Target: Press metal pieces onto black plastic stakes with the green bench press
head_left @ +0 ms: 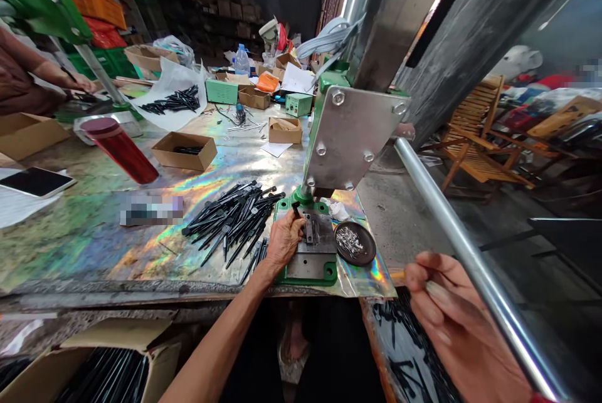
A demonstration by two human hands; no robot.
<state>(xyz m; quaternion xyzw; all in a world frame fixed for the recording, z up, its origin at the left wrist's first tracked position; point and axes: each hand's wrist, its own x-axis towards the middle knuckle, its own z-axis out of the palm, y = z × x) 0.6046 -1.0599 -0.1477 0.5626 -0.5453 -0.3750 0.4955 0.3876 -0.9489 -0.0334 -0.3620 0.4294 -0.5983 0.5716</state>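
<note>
My left hand (285, 239) is closed at the base of a green hand press (305, 272), its fingers pinching a black plastic piece (296, 207) whose end sticks up beside the small metal fixture (309, 229). My right hand (454, 312) is raised near the press's steel lever (463, 237), fingers curled and thumb against them in a pinch. Whatever it may hold is too small to make out. To the left of the press lies a heap of black pointed plastic pieces (237, 218). A round dark dish (369, 256) of small silvery metal parts sits to its right.
A red tumbler (125, 152), an open cardboard box (185, 155) and a tablet (35, 182) lie on the table. Below the front edge stand a carton of black pieces (160, 359) and a tray (376, 340). A co-worker's arm (47, 71) shows at far left.
</note>
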